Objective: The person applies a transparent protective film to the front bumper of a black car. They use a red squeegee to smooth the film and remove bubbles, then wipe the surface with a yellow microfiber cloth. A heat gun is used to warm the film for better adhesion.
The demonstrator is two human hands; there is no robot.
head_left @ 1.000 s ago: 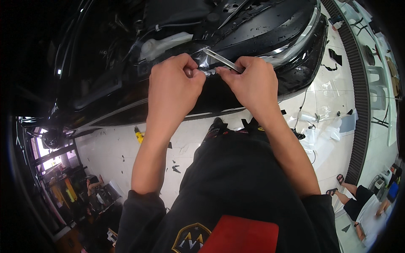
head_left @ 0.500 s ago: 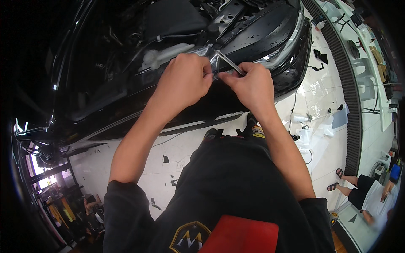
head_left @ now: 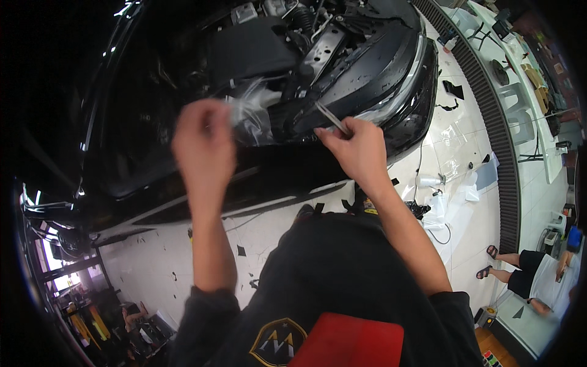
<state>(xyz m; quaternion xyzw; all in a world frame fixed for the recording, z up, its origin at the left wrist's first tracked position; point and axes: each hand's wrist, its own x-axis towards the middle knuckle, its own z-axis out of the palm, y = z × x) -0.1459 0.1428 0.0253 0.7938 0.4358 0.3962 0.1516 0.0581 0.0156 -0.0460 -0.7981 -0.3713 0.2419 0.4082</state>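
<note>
My left hand [head_left: 205, 144], smeared by motion, is closed on a crumpled piece of clear plastic film [head_left: 252, 113]. The film stretches from the fingers over the edge of the engine bay. My right hand [head_left: 358, 147] grips a slim silver knife-like tool [head_left: 331, 117], its far end angled up and left beside the headlight. Under both hands is the glossy black fender [head_left: 275, 168] of a car. The headlight [head_left: 391, 104] with its clear lens lies just beyond my right hand. Exactly how the left fingertips pinch the film is hidden.
A dark engine cover [head_left: 251, 49] sits in the open engine bay. Black scraps [head_left: 452, 90] and a white spray bottle [head_left: 430, 181] lie on the tiled floor. At right are a long white table [head_left: 547, 140] and a seated person [head_left: 544, 275]; shelving [head_left: 79, 293] is at lower left.
My left hand has moved left, away from the right hand, drawing the clear film with it. My right hand has shifted slightly down and left, still holding the silver tool.
</note>
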